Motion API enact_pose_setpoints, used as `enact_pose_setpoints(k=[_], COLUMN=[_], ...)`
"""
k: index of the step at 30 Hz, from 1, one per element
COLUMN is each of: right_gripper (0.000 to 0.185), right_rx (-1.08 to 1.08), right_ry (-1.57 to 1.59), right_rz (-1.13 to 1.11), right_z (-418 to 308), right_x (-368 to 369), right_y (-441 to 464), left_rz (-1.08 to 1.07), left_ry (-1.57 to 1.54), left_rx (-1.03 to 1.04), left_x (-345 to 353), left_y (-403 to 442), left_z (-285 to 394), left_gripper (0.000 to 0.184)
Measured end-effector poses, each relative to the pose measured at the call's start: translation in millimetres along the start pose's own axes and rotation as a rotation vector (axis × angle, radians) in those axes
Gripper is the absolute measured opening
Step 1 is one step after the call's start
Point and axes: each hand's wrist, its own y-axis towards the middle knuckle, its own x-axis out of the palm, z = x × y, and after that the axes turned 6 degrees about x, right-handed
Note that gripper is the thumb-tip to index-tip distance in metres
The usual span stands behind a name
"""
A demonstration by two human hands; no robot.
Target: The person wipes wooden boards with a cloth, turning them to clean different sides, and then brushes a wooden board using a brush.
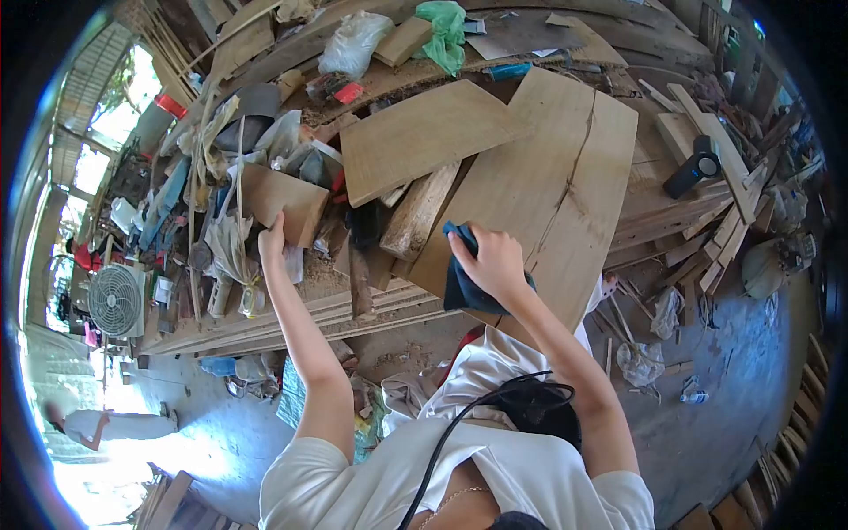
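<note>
My left hand (274, 237) reaches out to the left and grips the near edge of a small wooden board (290, 196), fingers closed on it. In my right hand (491, 256) is a dark blue cloth (464, 290), bunched in the closed fingers and hanging down. That hand is over the lower left edge of a wide wooden plank (574, 150), which has a long dark crack along its face. Another flat board (424, 132) lies across the plank's far left side. A rough wood block (420, 212) sits between the two boards and my hands.
Scraps, bags and tools crowd the bench at left, near a fan (117, 300). A black cylindrical device (693, 166) rests on planks at right. A white plastic bag (355, 44) and a green bag (443, 34) lie at the back. A person (110, 424) is at far left.
</note>
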Motion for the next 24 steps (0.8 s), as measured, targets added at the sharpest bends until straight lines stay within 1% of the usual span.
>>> enact_pose_setpoints(k=[1, 2, 6, 10, 13, 14, 17, 19, 20, 23, 24], right_gripper=[0.037, 0.035, 0.034, 0.035, 0.034, 0.033, 0.032, 0.032, 0.032, 0.032, 0.032], right_rx=[-0.03, -0.077, -0.057, -0.06, -0.059, -0.054, -0.062, -0.062, -0.059, -0.061, -0.065], right_ry=[-0.022, 0.0, 0.02, 0.018, 0.042, 0.045, 0.051, 0.048, 0.042, 0.041, 0.047], right_rz=[0.025, 0.118, 0.104, 0.101, 0.092, 0.081, 0.088, 0.086, 0.077, 0.089, 0.097], right_z=[0.4, 3.5, 3.9, 5.1, 4.8, 5.0, 4.5, 4.2, 4.5, 3.2, 2.5], right_x=[2.7, 7.0, 4.2, 5.8, 6.5, 6.2, 4.9, 5.7, 6.1, 4.1, 3.3], right_y=[0.2, 1.0, 0.4, 0.4, 0.3, 0.3, 1.6, 0.0, -1.1, 0.3, 1.0], left_rz=[-0.003, 0.002, 0.121, 0.2, 0.224, 0.208, 0.217, 0.255, 0.273, 0.22, 0.208], left_ry=[-0.058, -0.136, -0.087, 0.037, -0.033, -0.079, -0.177, -0.331, -0.406, -0.777, -0.779], left_rx=[0.013, 0.043, 0.11, 0.121, 0.191, 0.123, 0.157, 0.052, 0.0, 0.003, -0.031], left_x=[0.0, 1.8, 10.9, 9.3, 11.1, 11.3, 13.7, 17.4, 19.9, 19.3, 16.0], left_y=[3.4, 2.5, 25.6, -7.8, -10.1, -8.0, -11.9, -11.5, -13.4, -10.3, -8.6], left_z=[-2.0, -3.9, -29.8, 4.9, 6.1, 7.5, 13.3, 21.7, 24.0, 31.2, 33.2], left_gripper=[0.067, 0.068, 0.069, 0.069, 0.067, 0.062, 0.054, 0.049, 0.048, 0.051, 0.049])
